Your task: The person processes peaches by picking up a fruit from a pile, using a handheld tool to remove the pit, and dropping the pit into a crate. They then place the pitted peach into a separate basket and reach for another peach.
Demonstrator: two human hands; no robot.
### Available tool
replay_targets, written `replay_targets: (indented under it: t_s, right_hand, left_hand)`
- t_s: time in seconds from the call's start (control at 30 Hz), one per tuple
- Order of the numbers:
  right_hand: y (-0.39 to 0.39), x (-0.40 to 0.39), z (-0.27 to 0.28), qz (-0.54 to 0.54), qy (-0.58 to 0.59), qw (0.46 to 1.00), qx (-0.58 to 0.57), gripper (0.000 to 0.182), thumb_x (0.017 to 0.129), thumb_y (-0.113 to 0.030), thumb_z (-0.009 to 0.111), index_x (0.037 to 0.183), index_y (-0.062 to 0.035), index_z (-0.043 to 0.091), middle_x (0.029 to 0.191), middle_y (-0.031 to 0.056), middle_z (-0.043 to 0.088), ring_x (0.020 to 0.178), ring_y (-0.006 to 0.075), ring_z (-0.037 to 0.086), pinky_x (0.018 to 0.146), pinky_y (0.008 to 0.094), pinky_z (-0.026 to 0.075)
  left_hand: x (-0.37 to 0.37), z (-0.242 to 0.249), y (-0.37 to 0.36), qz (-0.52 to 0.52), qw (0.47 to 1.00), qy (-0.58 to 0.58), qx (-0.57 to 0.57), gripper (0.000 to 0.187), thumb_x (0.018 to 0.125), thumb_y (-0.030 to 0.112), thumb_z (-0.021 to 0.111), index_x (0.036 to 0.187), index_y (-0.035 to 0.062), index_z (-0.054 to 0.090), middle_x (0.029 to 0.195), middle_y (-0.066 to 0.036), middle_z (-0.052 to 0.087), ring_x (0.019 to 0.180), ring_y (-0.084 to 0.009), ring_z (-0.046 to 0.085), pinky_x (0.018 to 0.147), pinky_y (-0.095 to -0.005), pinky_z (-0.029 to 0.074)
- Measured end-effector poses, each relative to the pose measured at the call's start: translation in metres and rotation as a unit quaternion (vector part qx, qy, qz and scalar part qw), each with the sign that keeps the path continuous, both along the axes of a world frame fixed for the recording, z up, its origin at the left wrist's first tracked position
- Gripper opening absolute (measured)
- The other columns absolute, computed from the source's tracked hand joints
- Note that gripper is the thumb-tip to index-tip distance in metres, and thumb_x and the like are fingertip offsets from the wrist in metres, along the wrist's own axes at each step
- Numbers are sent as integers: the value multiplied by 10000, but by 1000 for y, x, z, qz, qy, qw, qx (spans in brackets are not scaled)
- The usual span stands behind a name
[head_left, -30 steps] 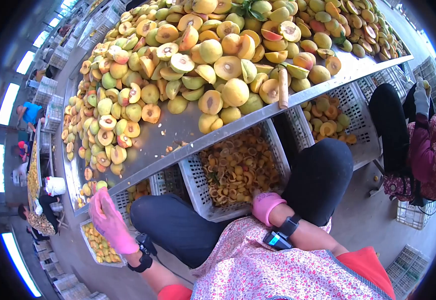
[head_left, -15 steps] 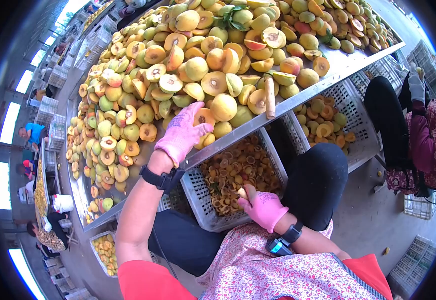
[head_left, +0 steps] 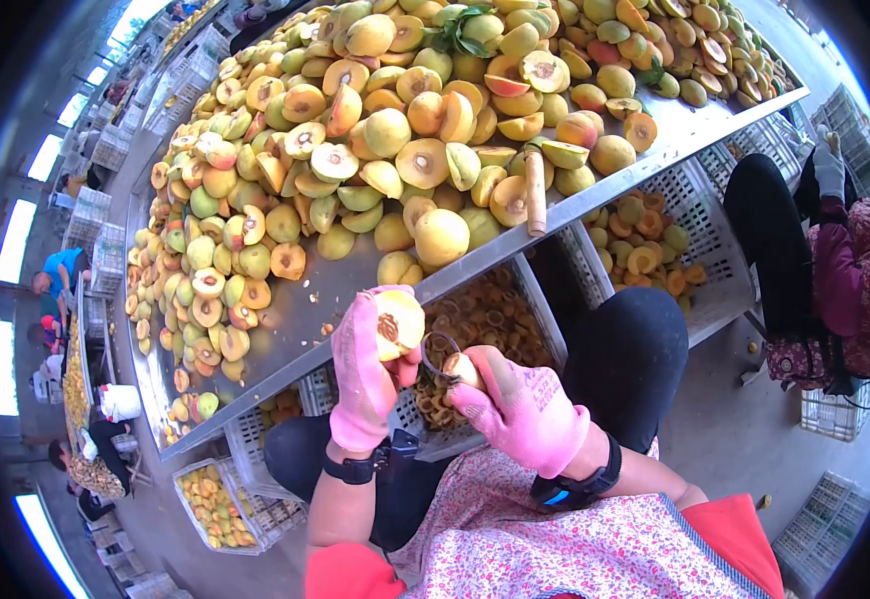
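Observation:
My left hand [head_left: 357, 374], in a pink glove, is closed around a halved peach [head_left: 402, 327], its cut face with the brown pit hollow turned up. In my right hand [head_left: 533, 411], also pink-gloved, is a ring-shaped pitting knife [head_left: 464, 371] with a short wooden handle. Its thin metal loop sits close beside the peach half. Both hands are in front of the metal table [head_left: 594, 205], over a crate of pit scraps [head_left: 500, 319]. Halved peaches [head_left: 420, 165] are heaped on the table.
A wooden handle [head_left: 536, 195] rests across the table rim. To the right stands a white crate [head_left: 719, 260] with peach pieces; another filled crate [head_left: 217, 509] is at lower left. A person [head_left: 839, 270] sits close on the right, others farther left.
My left hand has drawn back from the heap with a peach half. My right hand has risen from the scrap crate, bringing the pitting knife up to the fruit.

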State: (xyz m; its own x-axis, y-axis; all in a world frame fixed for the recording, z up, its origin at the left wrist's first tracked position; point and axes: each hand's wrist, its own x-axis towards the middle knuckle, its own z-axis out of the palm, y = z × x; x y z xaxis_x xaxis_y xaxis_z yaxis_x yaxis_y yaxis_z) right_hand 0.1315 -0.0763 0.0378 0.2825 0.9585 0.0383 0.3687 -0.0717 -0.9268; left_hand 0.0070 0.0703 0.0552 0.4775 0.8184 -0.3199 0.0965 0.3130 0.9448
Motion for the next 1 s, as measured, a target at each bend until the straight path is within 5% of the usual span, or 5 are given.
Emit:
replay_targets:
  t_s: [0.1,0.13,0.2,0.7,1.0]
  right_hand:
    - [14,-10,2,14,-76,997,-17,302,1007,-344,569,997,-56,479,802,195,654,736,385,673,595,487,507]
    - [17,-11,2,17,-81,996,-20,302,1007,-344,569,997,-56,479,802,195,654,736,385,673,595,487,507]
    - [22,-14,2,36,-96,992,-75,298,1013,-337,557,987,-51,479,767,195,651,709,385,669,589,485,508]
    - [27,-33,-6,82,-22,990,-116,318,1031,-327,518,1017,-19,437,696,244,633,674,443,649,582,525,491]
    - [17,-36,-9,102,-34,986,-126,295,1021,-303,543,1010,-21,454,647,226,596,658,436,639,569,513,471]
  left_hand:
    - [-4,-19,-14,-17,994,-32,105,496,1075,423,415,1187,-7,635,1049,-119,717,827,-130,680,652,-235,540]
    - [-5,-26,-15,-8,994,-60,89,495,1080,414,406,1179,-12,639,1039,-124,720,911,-167,686,820,-279,547]
    - [-9,-30,-16,6,994,-66,82,509,1083,422,396,1177,-14,640,1028,-121,721,919,-184,688,873,-303,537]
    - [-10,-53,-34,120,965,-116,200,597,1081,503,333,1139,-14,625,1041,-102,661,944,-173,641,859,-307,512]
    - [-22,-46,-24,57,995,-47,59,668,1079,530,286,974,-8,668,858,-110,693,790,-170,664,762,-292,531]
